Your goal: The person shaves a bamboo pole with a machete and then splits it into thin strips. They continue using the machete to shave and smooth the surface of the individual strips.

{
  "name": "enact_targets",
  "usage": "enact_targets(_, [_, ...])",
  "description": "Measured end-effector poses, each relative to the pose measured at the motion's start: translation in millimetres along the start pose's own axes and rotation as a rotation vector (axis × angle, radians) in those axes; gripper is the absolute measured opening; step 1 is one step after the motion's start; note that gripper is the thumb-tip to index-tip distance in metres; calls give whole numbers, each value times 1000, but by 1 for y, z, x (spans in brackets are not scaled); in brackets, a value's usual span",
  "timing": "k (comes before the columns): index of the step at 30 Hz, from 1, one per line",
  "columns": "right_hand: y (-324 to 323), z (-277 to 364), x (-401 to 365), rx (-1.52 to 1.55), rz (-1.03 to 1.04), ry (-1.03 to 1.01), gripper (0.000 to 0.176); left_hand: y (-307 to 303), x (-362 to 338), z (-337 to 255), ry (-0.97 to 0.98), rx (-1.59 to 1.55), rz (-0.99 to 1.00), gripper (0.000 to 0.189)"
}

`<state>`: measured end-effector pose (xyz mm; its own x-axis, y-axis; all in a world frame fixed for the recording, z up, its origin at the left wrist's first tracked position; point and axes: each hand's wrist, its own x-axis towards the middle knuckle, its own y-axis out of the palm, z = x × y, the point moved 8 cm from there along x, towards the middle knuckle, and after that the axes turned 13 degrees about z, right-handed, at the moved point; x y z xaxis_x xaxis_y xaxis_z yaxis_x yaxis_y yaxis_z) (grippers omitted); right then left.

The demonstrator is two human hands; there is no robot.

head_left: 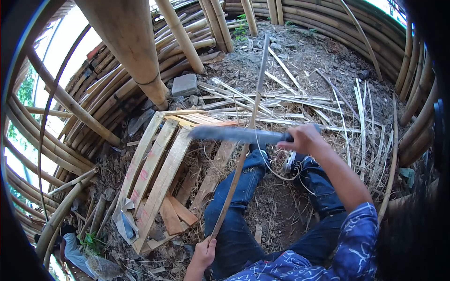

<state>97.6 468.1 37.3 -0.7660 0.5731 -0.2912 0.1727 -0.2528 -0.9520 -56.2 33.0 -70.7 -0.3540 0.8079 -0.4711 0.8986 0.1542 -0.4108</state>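
Observation:
My right hand (305, 139) is closed around the dark handle of a machete (234, 135). Its broad blade points left and crosses over a long bamboo strip (238, 175) in this view. Low in the view, my left hand (203, 253) grips the near end of that strip, which slants up and away between my legs. A thin pale sliver (263, 152) curls down near the blade and strip. Beside my left leg stands a slatted wooden crate (161, 171), with loose wood pieces (176, 214) at its near end.
Split bamboo strips (290, 100) and shavings litter the ground ahead. A grey block (184, 85) lies near a thick bamboo post (126, 42). Stacked bamboo poles (323, 21) curve around the space. At lower left, part of another person (75, 253) shows.

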Motion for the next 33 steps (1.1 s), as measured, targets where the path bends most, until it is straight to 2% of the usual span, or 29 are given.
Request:
enact_targets(1, [-2, -28, 16, -51, -45, 103, 71, 1, -2, -4, 7, 30, -5, 31])
enact_targets(3, [-14, -92, 26, 329, 7, 453, 73, -2, -4, -8, -12, 43, 32, 30])
enact_targets(4, [-16, -126, 32, 363, -150, 569, 77, -3, -3, -10, -27, 73, 59, 29])
enact_targets(5, [-4, -164, 43, 432, -370, 550, 79, -6, -5, -15, -2, 147, 39, 28])
enact_targets(7, [8, -188, 31, 483, -396, 543, 79, -8, -1, -14, 31, 187, 58, 29])
enact_targets(10, [34, -189, 9, 557, -416, 557, 83, -6, 8, -21, 62, 174, 89, 30])
enact_targets(12, [79, -188, 0, 831, -326, 509, 83, -4, 7, -15, 8, 23, 119, 29])
enact_targets(13, [99, -184, -6, 899, -295, 451, 79, -2, 6, -10, 17, -12, 106, 29])
enact_targets(14, [96, -153, -23, 992, -316, 358, 73, 0, 7, -11, 7, -20, 121, 29])
enact_targets(16, [142, -133, -41, 1116, -148, 374, 69, -2, 4, -18, 33, 7, 61, 30])
enact_targets(18, [168, -91, -68, 1282, -97, 418, 67, -1, 2, -19, 18, 14, 65, 31])
enact_targets(22, [221, -12, -116, 1531, -136, 356, 59, -1, 2, -27, -5, 41, 36, 29])
enact_targets(25, [247, 33, -144, 1695, -224, 319, 54, 0, -3, -39, 41, 157, -70, 27])
enact_targets(26, [250, 43, -148, 1716, -225, 328, 54, 4, -3, -41, 34, 177, -61, 27])
enact_targets(28, [239, 60, -156, 1674, -278, 264, 53, 3, -8, -52, 89, 269, -164, 27])
enact_targets(30, [227, 68, -161, 1642, -307, 260, 53, 10, -9, -54, 89, 324, -158, 26])
enact_targets(33, [192, 87, -158, 1460, -296, 80, 53, 14, -12, -55, 47, 413, -204, 27])
